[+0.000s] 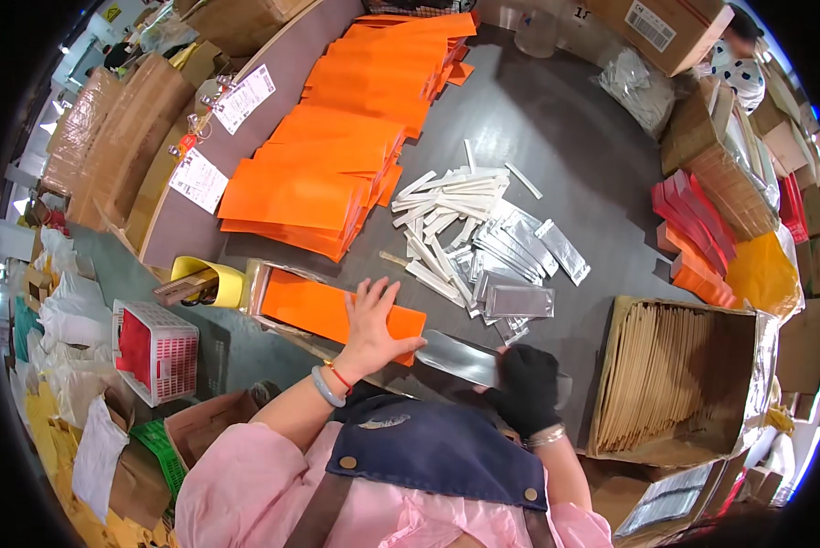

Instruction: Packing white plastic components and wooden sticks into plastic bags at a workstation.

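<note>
My left hand (373,324) lies with fingers spread on an orange paper sleeve (305,306) at the table's near edge, its thumb reaching the sleeve's right end. In a black fingerless-looking glove, my right hand (526,388) closes around a long, flat, shiny silver strip (460,358). The strip's left end meets the orange sleeve near my left thumb; whether it goes inside, I cannot tell. Ahead of my hands lie a loose heap of white flat sticks (451,205) and several silver foil packets (519,301). Overlapping orange sleeves (291,196) form a long row at the left.
An open carton of tan envelopes (656,384) stands at the right. Red and orange folded pieces (693,242) lie beyond it. A yellow holder (218,283) with tools hangs at the left table edge, above a white basket (168,347). A raised board (200,146) borders the table's left.
</note>
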Tool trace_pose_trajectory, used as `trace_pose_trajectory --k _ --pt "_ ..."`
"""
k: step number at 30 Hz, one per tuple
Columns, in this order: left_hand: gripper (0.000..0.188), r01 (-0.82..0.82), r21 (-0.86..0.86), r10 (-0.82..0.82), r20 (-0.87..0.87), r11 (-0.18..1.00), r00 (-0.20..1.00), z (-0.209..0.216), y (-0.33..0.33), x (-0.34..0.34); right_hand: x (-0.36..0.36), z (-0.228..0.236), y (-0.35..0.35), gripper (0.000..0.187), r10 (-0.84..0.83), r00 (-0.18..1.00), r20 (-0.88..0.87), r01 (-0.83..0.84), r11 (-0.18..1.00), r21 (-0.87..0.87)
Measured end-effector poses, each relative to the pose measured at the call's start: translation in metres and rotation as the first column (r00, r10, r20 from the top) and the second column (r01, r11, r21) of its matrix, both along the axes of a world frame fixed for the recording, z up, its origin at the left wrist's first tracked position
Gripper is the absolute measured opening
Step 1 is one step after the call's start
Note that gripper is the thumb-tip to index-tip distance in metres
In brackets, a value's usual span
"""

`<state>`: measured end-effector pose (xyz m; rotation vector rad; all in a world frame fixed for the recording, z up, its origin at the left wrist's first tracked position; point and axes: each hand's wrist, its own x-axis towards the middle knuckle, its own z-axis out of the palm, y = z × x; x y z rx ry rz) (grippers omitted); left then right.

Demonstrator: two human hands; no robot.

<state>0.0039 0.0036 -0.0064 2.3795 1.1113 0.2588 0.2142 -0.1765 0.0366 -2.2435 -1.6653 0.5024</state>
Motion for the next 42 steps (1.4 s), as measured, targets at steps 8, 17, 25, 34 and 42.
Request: trace_pose_trajectory --k 8,17,25,34,42 --pt "0.055 0.216 -0.057 -0.208 0.120 0.975 0.971 0.004 0.036 0.030 -0.031 -0.029 0.037 0.058 0.055 0.992 -0.110 -0.032 0.980 0.197" --pt "0.003 0.441 0.164 -0.455 0.058 0.882 0.889 -0.012 0.076 0.051 0.118 -0.028 -0.151 0.026 -0.795 0.606 -0.026 0.751 0.562 0.347" --pt "0.012 0.439 0.174 -0.471 0.273 0.882 0.839 -0.001 0.018 0.117 0.159 -0.049 -0.208 0.035 -0.851 0.491 0.185 0.848 0.516 0.124" --pt "0.044 0.441 0.339 -0.492 0.080 0.831 0.867 -0.011 -0.017 0.154 0.157 -0.049 -0.203 0.020 -0.832 0.485 0.268 0.818 0.540 0.196" --pt "0.025 0.464 0.431 -0.578 0.183 0.774 0.795 -0.003 -0.010 0.149 0.129 0.004 -0.170 0.026 -0.970 0.241 -0.041 0.942 0.223 0.251"
